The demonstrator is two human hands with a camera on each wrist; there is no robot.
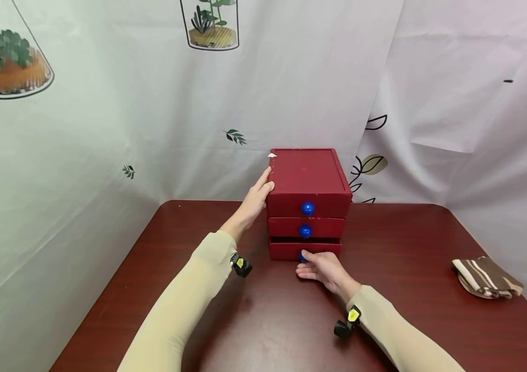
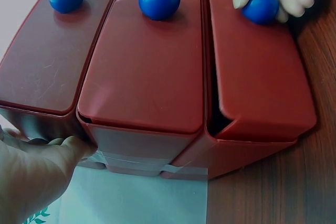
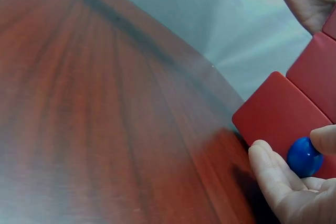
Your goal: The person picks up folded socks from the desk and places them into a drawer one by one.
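Bottom drawer (image 1: 305, 249): interior not visible through the narrow dark gap above its front; contents cannot be told. Bottom knob (image 1: 303, 256): largely covered by the fingers of the right hand (image 1: 323, 270) in the head view. Left hand (image 1: 256, 197): fingertips hidden behind the left side of the red cabinet (image 1: 309, 178); cut off by the frame edge in the left wrist view. Cabinet rear and right side: unseen. Striped cloth (image 1: 485, 277): folded, inner layers concealed. Right wrist view: table (image 3: 94, 129) surface blurred; upper drawers cropped at the right edge.
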